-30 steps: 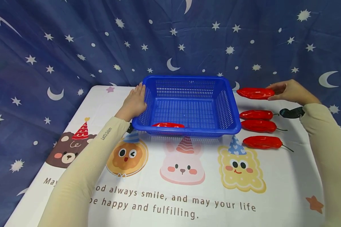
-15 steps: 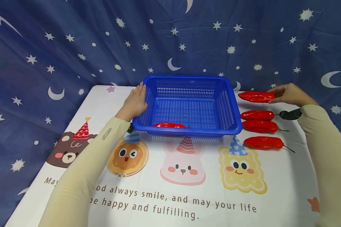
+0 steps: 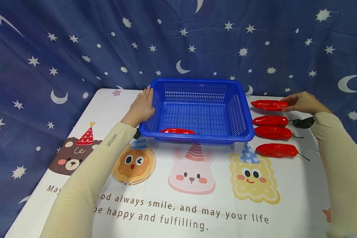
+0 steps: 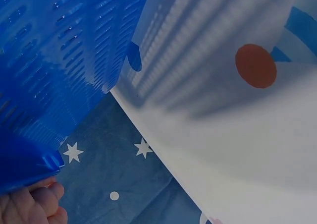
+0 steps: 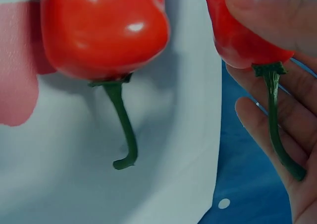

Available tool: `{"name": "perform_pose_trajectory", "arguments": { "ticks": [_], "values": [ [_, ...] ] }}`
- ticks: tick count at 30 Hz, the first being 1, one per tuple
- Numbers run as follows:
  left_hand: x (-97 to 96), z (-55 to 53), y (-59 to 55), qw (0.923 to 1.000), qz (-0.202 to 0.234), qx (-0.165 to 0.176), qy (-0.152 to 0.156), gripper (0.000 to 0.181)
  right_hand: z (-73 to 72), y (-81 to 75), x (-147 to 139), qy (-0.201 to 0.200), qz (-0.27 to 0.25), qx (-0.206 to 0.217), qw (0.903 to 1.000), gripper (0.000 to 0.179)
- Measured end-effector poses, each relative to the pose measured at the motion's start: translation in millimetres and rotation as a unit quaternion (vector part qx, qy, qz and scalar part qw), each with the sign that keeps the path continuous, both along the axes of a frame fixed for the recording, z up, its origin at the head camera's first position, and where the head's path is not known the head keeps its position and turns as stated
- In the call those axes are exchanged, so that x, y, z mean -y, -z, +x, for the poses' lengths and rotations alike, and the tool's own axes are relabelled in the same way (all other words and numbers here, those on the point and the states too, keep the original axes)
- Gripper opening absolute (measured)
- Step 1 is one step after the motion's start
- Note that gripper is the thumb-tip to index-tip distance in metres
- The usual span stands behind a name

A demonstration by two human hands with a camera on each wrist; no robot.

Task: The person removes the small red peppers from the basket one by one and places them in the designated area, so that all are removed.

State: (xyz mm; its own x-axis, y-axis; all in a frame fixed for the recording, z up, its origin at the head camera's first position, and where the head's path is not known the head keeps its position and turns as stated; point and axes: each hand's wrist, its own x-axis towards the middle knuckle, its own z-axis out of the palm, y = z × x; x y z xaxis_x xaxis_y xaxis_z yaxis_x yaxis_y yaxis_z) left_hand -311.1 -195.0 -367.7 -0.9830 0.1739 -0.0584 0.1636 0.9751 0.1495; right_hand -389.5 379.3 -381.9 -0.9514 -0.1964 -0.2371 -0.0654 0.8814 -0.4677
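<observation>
At the left side of the blue plastic basket, my left hand holds the rim, with its fingers under the edge in the left wrist view. My right hand pinches a red pepper at its stem end. The thumb lies across the pepper and the green stem hangs over the fingers. This pepper is close over the table's far right part. Another red pepper lies inside the basket along the near wall, partly hidden by the rim.
Right of the basket lie three more red peppers in a column, stems to the right. A white cloth with cartoon prints covers the table. A dark blue starry curtain hangs behind it.
My right hand has lowered the red pepper toward the table, bringing it nearer to the other peppers. My left hand has stayed at the basket's rim.
</observation>
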Motion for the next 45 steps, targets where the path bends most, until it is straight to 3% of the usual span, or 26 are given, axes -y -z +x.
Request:
{"name": "perform_pose_trajectory", "arguments": {
  "ticks": [15, 45],
  "values": [
    [-1.8, 2.3, -2.0, 1.0000, 0.004, -0.001, 0.000, 0.068, -1.3, 15.5, -8.3, 0.000, 0.007, 0.012, 0.9999, 0.060],
    [0.5, 0.5, 0.5, 1.0000, 0.001, -0.005, 0.000, 0.069, -2.2, 30.8, -10.7, 0.013, 0.016, 0.028, 0.9994, 0.070]
  ]
}}
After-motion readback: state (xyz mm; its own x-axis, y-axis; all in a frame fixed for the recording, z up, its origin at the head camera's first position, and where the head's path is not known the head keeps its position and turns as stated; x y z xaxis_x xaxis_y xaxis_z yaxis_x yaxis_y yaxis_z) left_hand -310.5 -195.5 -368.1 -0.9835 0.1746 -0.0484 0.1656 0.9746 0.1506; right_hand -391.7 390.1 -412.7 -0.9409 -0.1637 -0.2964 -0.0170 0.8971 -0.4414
